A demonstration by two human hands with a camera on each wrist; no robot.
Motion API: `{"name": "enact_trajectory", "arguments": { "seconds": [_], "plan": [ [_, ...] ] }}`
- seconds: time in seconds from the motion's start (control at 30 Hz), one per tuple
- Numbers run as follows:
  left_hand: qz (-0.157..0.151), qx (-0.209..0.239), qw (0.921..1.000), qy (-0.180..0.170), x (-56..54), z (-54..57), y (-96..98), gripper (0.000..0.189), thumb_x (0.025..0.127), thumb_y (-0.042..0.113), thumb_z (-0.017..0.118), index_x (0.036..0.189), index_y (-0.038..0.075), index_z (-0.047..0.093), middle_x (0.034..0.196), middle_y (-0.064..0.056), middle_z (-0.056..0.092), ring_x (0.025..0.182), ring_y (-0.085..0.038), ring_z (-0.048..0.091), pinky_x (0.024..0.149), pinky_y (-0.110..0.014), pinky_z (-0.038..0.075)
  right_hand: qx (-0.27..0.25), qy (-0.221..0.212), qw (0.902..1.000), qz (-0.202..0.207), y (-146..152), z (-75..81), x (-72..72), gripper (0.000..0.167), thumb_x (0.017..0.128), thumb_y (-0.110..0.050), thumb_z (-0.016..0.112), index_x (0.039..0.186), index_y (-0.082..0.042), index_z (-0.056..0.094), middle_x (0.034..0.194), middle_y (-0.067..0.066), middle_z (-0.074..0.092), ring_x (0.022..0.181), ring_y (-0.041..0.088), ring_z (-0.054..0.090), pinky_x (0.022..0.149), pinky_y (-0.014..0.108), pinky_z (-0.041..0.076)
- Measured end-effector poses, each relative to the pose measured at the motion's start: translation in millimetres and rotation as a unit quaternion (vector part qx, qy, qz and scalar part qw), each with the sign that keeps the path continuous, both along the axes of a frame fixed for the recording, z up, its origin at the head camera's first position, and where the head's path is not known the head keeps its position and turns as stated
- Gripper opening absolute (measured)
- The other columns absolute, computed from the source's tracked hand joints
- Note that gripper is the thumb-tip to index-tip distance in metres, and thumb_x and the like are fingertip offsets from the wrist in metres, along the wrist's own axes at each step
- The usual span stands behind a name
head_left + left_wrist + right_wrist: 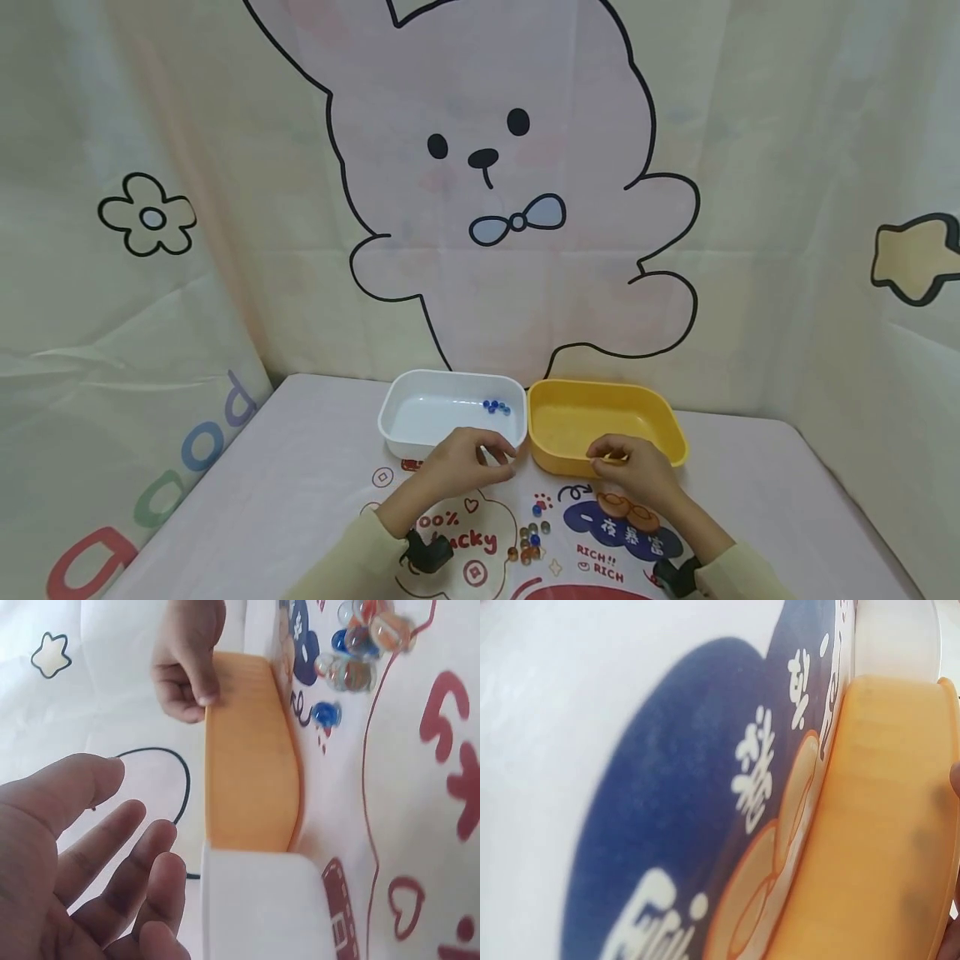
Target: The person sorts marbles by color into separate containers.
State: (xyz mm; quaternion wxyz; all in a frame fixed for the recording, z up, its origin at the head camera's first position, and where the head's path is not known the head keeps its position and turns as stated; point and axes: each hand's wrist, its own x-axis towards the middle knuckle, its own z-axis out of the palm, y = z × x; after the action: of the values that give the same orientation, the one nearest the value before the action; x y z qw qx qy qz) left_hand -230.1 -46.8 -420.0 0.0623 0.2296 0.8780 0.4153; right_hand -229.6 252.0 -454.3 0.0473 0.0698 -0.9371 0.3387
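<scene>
My left hand (468,460) hovers over the front right part of the white tray (427,375). In the left wrist view its fingers are spread and loosely bent, with nothing between them. Several blue marbles (496,407) lie inside that tray, towards its right side. My right hand (637,471) is at the front rim of the yellow tray (607,388), thumb and fingers bent inward. Whether a marble sits between its fingertips is hidden. On the table between my forearms lie several loose marbles (529,540), brown, greenish and blue, with one blue marble (325,714) a little apart.
Both trays stand side by side at the back of the table, close to a curtain (750,333) printed with a cartoon animal. A printed cloth (337,467) covers the table. Black wrist straps (427,552) sit at both cuffs.
</scene>
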Motion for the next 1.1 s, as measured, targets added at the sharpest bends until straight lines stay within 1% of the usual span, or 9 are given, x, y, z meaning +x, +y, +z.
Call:
{"name": "enact_trajectory", "arguments": {
  "seconds": [0.1, 0.23, 0.33, 0.5, 0.7, 0.83, 0.93, 1.1],
  "plan": [
    [-0.012, 0.008, 0.9998, -0.016, 4.1, -4.6, 5.6, 0.017, 0.082, 0.031, 0.074, 0.099, 0.028, 0.073, 0.085, 0.015, 0.065, 0.071, -0.008, 0.057, 0.061, -0.021, 0.050, -0.002, 0.002, 1.0000, 0.002, 0, 0.1, 1.1, 0.007, 0.084, -0.023, 0.073, 0.090, -0.026, 0.072, 0.092, -0.011, 0.069, 0.087, 0.010, 0.059, 0.081, 0.027, 0.051],
    [-0.019, 0.012, 0.9991, -0.037, 8.8, -13.2, 13.9, 0.020, 0.082, 0.030, 0.075, 0.101, 0.024, 0.073, 0.083, 0.015, 0.065, 0.071, -0.008, 0.057, 0.060, -0.021, 0.050, -0.002, 0.008, 0.9999, 0.005, 0, 0.8, 2.1, 0.006, 0.084, -0.024, 0.074, 0.089, -0.025, 0.072, 0.092, -0.011, 0.069, 0.088, 0.010, 0.058, 0.081, 0.027, 0.051],
    [-0.029, 0.002, 0.9982, -0.052, 9.9, -19.9, 19.4, 0.022, 0.081, 0.030, 0.075, 0.101, 0.022, 0.073, 0.081, 0.016, 0.066, 0.071, -0.008, 0.057, 0.061, -0.021, 0.049, -0.002, 0.010, 0.9999, 0.005, 0, 0.7, 1.9, 0.006, 0.084, -0.024, 0.074, 0.089, -0.026, 0.071, 0.092, -0.012, 0.069, 0.088, 0.010, 0.058, 0.081, 0.028, 0.051],
    [-0.046, -0.015, 0.9963, -0.071, 9.1, -28.5, 26.6, 0.021, 0.080, 0.027, 0.076, 0.100, 0.024, 0.074, 0.079, 0.016, 0.066, 0.069, -0.009, 0.057, 0.061, -0.022, 0.048, -0.002, 0.011, 0.9999, 0.003, 0, -0.6, 1.3, 0.007, 0.084, -0.022, 0.074, 0.088, -0.027, 0.071, 0.091, -0.011, 0.069, 0.087, 0.010, 0.058, 0.082, 0.030, 0.052],
    [-0.057, -0.015, 0.9941, -0.092, 7.2, -35.3, 32.2, 0.016, 0.080, 0.023, 0.076, 0.095, 0.024, 0.075, 0.076, 0.013, 0.066, 0.069, -0.009, 0.059, 0.062, -0.022, 0.049, -0.007, 0.010, 0.9999, 0.004, -1, -0.3, 2.0, 0.006, 0.084, -0.022, 0.074, 0.088, -0.026, 0.071, 0.091, -0.011, 0.069, 0.087, 0.011, 0.058, 0.082, 0.031, 0.052],
    [-0.055, -0.017, 0.9928, -0.105, 6.0, -40.0, 34.9, 0.012, 0.079, 0.021, 0.076, 0.091, 0.023, 0.075, 0.074, 0.011, 0.065, 0.066, -0.009, 0.060, 0.060, -0.022, 0.050, -0.007, 0.011, 0.9999, 0.007, -1, 0.6, 2.5, 0.006, 0.084, -0.023, 0.073, 0.088, -0.026, 0.071, 0.091, -0.011, 0.069, 0.087, 0.010, 0.058, 0.081, 0.028, 0.051],
    [-0.052, -0.025, 0.9927, -0.106, 4.6, -42.6, 36.6, 0.011, 0.079, 0.021, 0.076, 0.090, 0.023, 0.074, 0.073, 0.010, 0.065, 0.065, -0.009, 0.059, 0.059, -0.022, 0.049, -0.007, 0.011, 0.9999, 0.008, -1, 1.3, 2.9, 0.005, 0.085, -0.023, 0.073, 0.089, -0.026, 0.071, 0.091, -0.011, 0.068, 0.087, 0.010, 0.058, 0.080, 0.026, 0.051],
    [-0.051, -0.033, 0.9927, -0.104, 3.4, -44.2, 38.8, 0.010, 0.079, 0.020, 0.077, 0.088, 0.022, 0.074, 0.073, 0.010, 0.065, 0.066, -0.009, 0.058, 0.061, -0.021, 0.047, -0.008, 0.014, 0.9999, 0.007, -1, 1.1, 2.7, 0.006, 0.084, -0.022, 0.073, 0.088, -0.026, 0.071, 0.090, -0.011, 0.068, 0.087, 0.010, 0.058, 0.081, 0.028, 0.052]
  ]
}}
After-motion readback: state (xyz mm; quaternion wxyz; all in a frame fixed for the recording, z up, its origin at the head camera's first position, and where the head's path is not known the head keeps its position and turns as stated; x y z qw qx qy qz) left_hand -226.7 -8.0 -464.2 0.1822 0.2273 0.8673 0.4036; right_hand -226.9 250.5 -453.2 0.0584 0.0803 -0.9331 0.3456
